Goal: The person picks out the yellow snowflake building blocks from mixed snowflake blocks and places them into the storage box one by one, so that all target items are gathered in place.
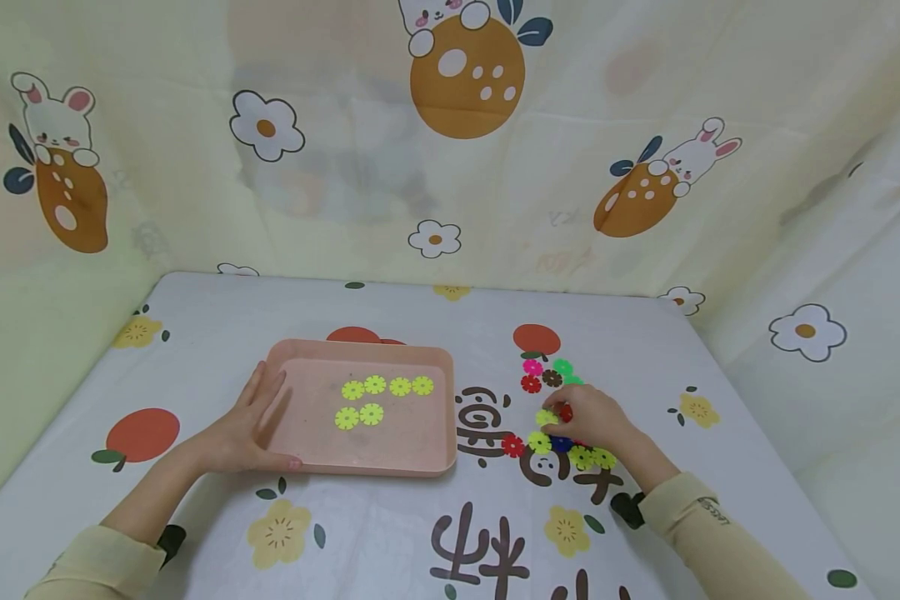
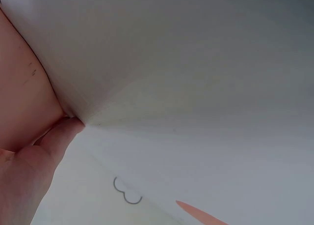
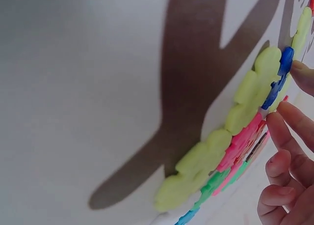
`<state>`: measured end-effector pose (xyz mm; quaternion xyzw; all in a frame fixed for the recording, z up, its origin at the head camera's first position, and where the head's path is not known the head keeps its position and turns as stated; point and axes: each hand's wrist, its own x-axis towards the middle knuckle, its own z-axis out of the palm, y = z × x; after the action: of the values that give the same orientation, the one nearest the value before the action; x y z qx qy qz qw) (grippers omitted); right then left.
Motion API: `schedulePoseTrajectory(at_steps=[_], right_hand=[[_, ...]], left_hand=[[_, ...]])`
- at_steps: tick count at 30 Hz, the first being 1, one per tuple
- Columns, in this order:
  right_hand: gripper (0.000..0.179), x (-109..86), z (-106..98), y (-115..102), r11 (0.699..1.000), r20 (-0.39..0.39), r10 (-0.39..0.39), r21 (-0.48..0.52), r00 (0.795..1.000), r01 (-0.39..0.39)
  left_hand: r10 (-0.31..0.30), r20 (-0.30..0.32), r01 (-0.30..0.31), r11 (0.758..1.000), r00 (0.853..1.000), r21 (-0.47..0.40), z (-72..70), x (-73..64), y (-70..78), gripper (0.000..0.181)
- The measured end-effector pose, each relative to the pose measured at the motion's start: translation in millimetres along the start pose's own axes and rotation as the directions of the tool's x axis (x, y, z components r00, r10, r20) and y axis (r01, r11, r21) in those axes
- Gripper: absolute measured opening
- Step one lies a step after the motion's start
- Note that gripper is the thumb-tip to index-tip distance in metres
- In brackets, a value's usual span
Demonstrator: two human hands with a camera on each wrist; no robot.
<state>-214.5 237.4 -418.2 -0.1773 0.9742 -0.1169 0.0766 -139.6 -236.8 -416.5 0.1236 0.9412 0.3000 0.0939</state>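
Observation:
A shallow pink tray (image 1: 390,458) holds several flat yellow-green flower-shaped pieces (image 1: 371,413). At its left end my left hand (image 1: 240,433) rests with fingers extended along the rim and the thumb on the front edge. In the left wrist view, part of that hand (image 2: 37,161) touches the tray's outer side. To the right, my right hand (image 1: 588,417) pinches a yellow-green flower piece (image 1: 546,417) between thumb and fingertips. Just under it lies a dark blue piece (image 1: 561,444), close to the fingertips (image 3: 284,117) in the right wrist view.
Around the right hand lie loose flower pieces: red (image 1: 513,446), pink (image 1: 532,367), brown (image 1: 552,378), green (image 1: 562,367) and more yellow-green ones (image 1: 604,459). A white printed cloth (image 1: 375,533) covers the table, and a patterned curtain (image 1: 345,183) hangs behind it.

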Motion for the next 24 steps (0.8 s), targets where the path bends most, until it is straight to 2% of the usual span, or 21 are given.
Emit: schedulePoseTrajectory(at_steps=[24], right_hand=[[0.031, 5.4, 0.6, -3.8, 0.998, 0.016, 0.061, 0.010, 0.998, -0.061]], left_hand=[[0.002, 0.000, -0.002, 1.000, 1.000, -0.015, 1.4, 0.8, -2.6, 0.124]])
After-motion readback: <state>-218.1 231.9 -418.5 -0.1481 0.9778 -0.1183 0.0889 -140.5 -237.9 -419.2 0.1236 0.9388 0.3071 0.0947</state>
